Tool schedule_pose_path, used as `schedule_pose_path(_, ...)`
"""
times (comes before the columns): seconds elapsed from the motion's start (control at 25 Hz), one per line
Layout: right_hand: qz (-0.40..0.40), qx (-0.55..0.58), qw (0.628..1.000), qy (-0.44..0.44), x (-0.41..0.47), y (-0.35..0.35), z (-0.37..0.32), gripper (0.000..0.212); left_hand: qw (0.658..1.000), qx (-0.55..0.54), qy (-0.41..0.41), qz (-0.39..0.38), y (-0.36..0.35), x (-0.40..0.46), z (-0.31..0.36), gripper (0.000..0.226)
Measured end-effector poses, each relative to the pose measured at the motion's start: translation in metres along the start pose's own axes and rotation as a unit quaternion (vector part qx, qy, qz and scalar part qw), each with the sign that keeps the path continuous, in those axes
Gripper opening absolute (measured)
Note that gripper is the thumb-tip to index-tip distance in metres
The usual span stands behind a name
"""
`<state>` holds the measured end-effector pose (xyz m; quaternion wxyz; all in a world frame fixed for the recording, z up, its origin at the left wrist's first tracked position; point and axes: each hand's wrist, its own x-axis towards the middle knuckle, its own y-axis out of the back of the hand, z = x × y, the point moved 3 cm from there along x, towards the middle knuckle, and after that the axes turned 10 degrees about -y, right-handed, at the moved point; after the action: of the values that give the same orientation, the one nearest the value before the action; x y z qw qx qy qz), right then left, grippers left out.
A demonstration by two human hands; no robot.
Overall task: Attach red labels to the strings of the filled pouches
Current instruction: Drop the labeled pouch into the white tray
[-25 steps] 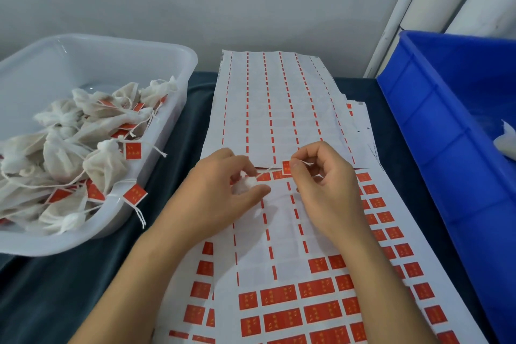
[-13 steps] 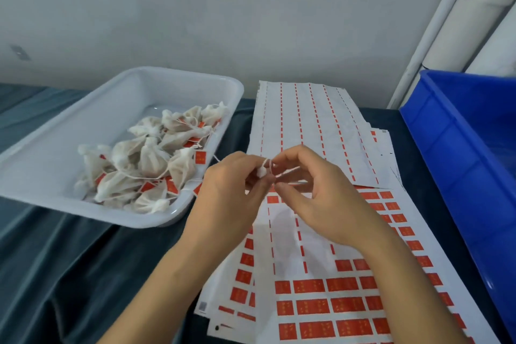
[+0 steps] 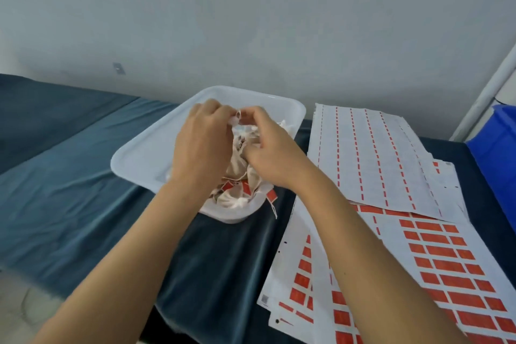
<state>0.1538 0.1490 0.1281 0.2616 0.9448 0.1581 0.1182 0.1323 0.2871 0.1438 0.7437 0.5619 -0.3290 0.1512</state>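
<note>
At frame centre, your left hand (image 3: 205, 145) and right hand (image 3: 272, 153) both pinch a small white cloth pouch (image 3: 236, 119) above the white plastic tub (image 3: 145, 156) of labelled pouches (image 3: 237, 193).

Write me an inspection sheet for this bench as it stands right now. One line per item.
Surface: table under a dark blue cloth, wrinkled.
Job's things: white tub holding filled pouches, several with red labels on their strings; label sheets to its right, the far one mostly stripped, the near ones showing many red labels.
Clutter: one string hangs over the tub's near rim.
Hands: left hand and right hand over the tub, fingers curled around a small white piece; blur hides what it is.
Cables: nothing seen.
Surroundings: pale wall; blue crate at the right edge.
</note>
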Motion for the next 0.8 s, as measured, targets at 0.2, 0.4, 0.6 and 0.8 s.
schedule_pose_path(0.2, 0.042, -0.144, 0.988, -0.033, 0.007, -0.008, 0.02, 0.042, 0.983, 0.057, 0.007, -0.173, -0.027, -0.011, -0.01, 0.026)
schedule_pose_path(0.4, 0.085, -0.091, 0.992, -0.001, -0.014, 0.019, 0.013, 0.037, 0.994, 0.09, -0.026, -0.051, -0.011, -0.002, 0.026, 0.026)
schedule_pose_path(0.6, 0.165, -0.151, 0.974, -0.015, -0.062, 0.074, 0.019, 0.025, 0.994, -0.049, -0.098, -0.014, -0.029, 0.0, 0.107, 0.009)
schedule_pose_path(0.8, 0.093, -0.311, 0.921, -0.213, -0.136, 0.116, 0.075, 0.011, 0.967, -0.156, -0.141, -0.143, -0.092, -0.038, 0.186, 0.017)
